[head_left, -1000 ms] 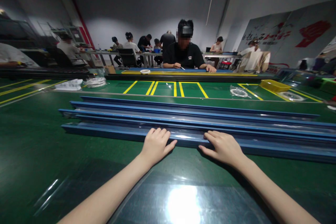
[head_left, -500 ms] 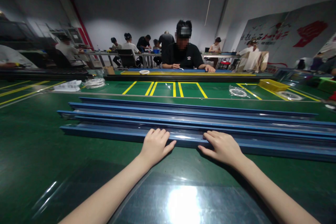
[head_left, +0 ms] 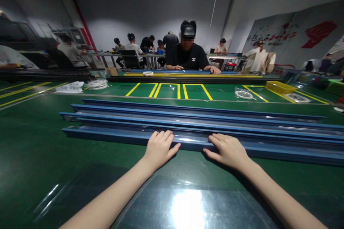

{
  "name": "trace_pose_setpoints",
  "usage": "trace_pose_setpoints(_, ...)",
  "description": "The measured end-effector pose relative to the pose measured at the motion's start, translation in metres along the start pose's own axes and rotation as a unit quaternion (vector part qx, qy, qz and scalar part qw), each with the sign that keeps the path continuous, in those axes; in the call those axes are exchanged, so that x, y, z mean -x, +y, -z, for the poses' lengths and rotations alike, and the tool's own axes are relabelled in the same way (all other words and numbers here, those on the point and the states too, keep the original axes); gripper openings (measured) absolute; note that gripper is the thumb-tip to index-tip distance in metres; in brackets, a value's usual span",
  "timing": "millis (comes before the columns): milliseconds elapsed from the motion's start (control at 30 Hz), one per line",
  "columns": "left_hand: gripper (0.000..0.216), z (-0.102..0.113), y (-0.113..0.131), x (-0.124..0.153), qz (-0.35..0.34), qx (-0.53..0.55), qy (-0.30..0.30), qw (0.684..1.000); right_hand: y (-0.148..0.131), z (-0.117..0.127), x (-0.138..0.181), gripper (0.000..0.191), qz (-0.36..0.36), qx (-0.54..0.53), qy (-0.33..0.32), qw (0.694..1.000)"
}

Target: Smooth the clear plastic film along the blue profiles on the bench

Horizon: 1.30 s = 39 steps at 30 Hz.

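Long blue channel profiles lie side by side across the green table, and their troughs have a glossy, clear-looking lining. My left hand grips the near wall of the closest one, its fingers curled over the rim and its thumb along the front. Some way to the right, my right hand holds the same wall in a similar way, thumb pointing inward. The fingertips of both hands are partly hidden inside the trough. Behind this profile, another blue profile runs parallel to it.
A clear plastic sheet with a bright reflection lies under my forearms. Beyond the profiles are yellow tape lines, wrapped white coils and a yellow tray. Opposite me, a person in a black shirt works at more long profiles.
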<state>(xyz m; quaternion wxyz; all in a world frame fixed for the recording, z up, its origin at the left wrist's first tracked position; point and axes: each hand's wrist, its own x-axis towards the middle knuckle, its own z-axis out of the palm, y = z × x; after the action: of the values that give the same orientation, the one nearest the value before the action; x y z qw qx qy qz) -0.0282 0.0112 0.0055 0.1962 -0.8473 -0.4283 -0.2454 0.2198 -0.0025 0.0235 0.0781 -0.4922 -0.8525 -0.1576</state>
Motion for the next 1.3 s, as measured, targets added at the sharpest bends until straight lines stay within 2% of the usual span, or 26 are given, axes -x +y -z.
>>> trace_pose_setpoints(867,0.025,0.0027,0.0018,-0.0001,0.014,0.019,0.015,1.0,-0.0011,0.0016,-0.0006,0.033,0.0,0.004,-0.005,1.0)
trace_pose_setpoints(1300,0.026,0.0016,0.0014,-0.0004,0.021,0.007,0.001,1.0,-0.0013,0.0035,-0.001,0.032,-0.001,0.006,-0.015,1.0)
